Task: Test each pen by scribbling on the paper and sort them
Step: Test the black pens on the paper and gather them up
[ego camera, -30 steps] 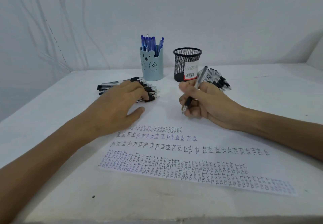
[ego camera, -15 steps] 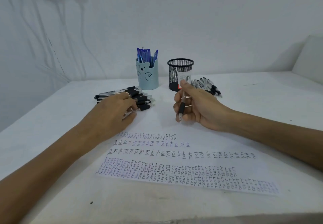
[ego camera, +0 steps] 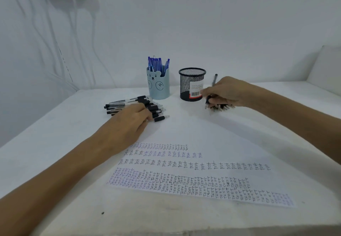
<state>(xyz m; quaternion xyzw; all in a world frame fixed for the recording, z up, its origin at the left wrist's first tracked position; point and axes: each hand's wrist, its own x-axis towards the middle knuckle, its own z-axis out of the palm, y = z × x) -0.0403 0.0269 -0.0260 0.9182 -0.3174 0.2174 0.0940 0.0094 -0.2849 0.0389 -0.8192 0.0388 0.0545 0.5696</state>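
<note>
Our hands among pens, beyond a scribbled paper (ego camera: 212, 140)
Our right hand (ego camera: 225, 92) grips a black pen (ego camera: 215, 78) beside the mesh cup (ego camera: 191, 81); our left hand (ego camera: 129, 125) rests, fingers relaxed, on the pen pile (ego camera: 147, 104)

The white counter (ego camera: 55, 143) before me looks matt, faintly rough. My white paper sheet (ego camera: 230, 143) is smooth and matt. The black round cup (ego camera: 186, 81) is metal mesh, the pale blue bear-faced cup (ego camera: 158, 88) smooth plastic. The clear-barrelled pens (ego camera: 147, 104) are glossy plastic with matt black grips.
</note>
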